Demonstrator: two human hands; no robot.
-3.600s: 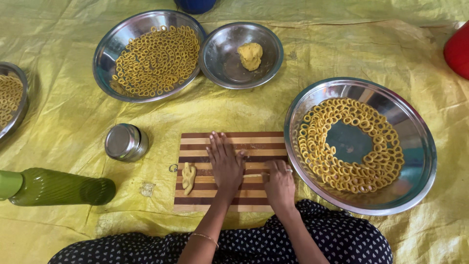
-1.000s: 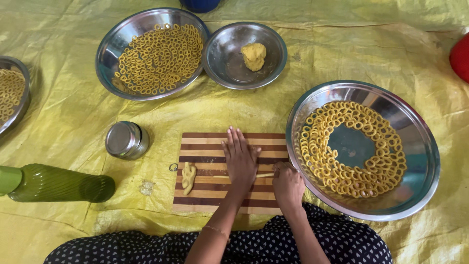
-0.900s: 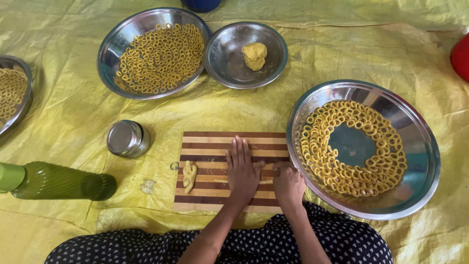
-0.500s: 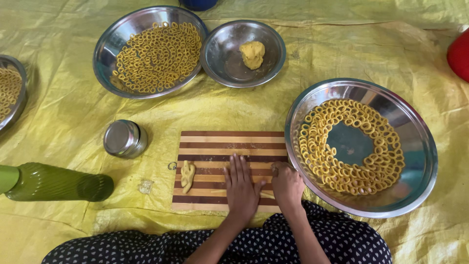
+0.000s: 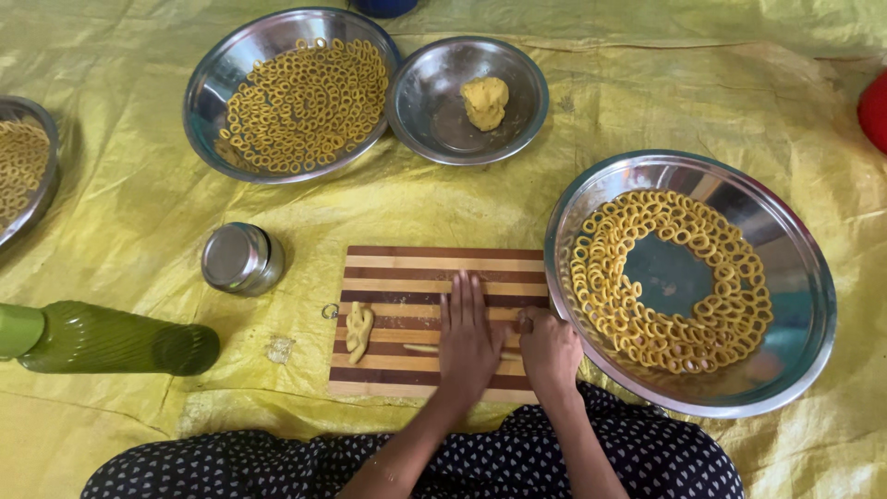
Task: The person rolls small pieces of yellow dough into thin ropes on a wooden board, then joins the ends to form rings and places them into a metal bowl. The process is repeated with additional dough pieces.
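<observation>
My left hand [image 5: 469, 334] lies flat, fingers together, on a thin yellow dough strand [image 5: 421, 349] on the striped wooden board [image 5: 407, 268]. The strand's end sticks out to the left of my palm. My right hand [image 5: 549, 349] rests curled at the board's right edge, pinching the strand's other end. A small piece of twisted dough [image 5: 358, 330] lies on the board's left side. The large steel plate [image 5: 795, 277] at the right holds several dough rings [image 5: 637, 314] in a circle.
A steel bowl with a dough lump [image 5: 485, 100] stands at the back, beside a plate full of dough rings [image 5: 305, 102]. Another plate of rings [image 5: 18, 166] is at the far left. A small steel tumbler [image 5: 238, 259] and a green bottle [image 5: 111, 337] lie left of the board on the yellow sheet.
My left hand has slid back along the board toward me, rolling the dough strand. My right hand has stayed at the board's right edge.
</observation>
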